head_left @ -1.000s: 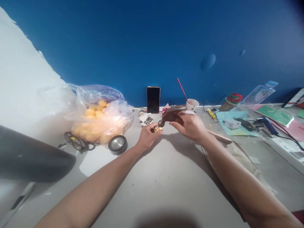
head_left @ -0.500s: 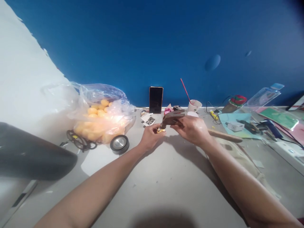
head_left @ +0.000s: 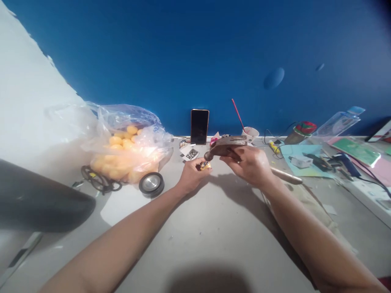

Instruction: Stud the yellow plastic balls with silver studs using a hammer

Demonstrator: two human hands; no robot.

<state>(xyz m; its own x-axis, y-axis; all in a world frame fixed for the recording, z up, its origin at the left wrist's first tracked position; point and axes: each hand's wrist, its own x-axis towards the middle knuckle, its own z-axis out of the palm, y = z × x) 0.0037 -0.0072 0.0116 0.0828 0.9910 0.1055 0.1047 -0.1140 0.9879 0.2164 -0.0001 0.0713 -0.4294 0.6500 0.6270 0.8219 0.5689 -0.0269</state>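
Observation:
My left hand (head_left: 192, 177) pinches a small yellow, rounded piece (head_left: 205, 165) dotted with dark and shiny bits, low over the table. Its exact kind is too small to make out. In my right hand (head_left: 252, 166) is a claw hammer (head_left: 227, 146), gripped close to its head, with the wooden handle sticking out behind the wrist. The hammer's round face is just above the yellow piece; whether they touch I cannot tell. Behind my left hand lies an open white box (head_left: 192, 153) of small shiny metal pieces.
A clear plastic bag of orange balls (head_left: 125, 140) and a round black-rimmed metal lid (head_left: 151, 184) lie left. A phone (head_left: 199, 126) leans on the blue wall beside a paper cup (head_left: 251, 133). Rightward are a clear bottle (head_left: 339, 123), papers and cables. A dark cylinder (head_left: 42, 195) juts in.
The hammer head has lifted slightly off the yellow piece and shifted a little to the right. My left hand keeps its hold. The whole view has shifted slightly.

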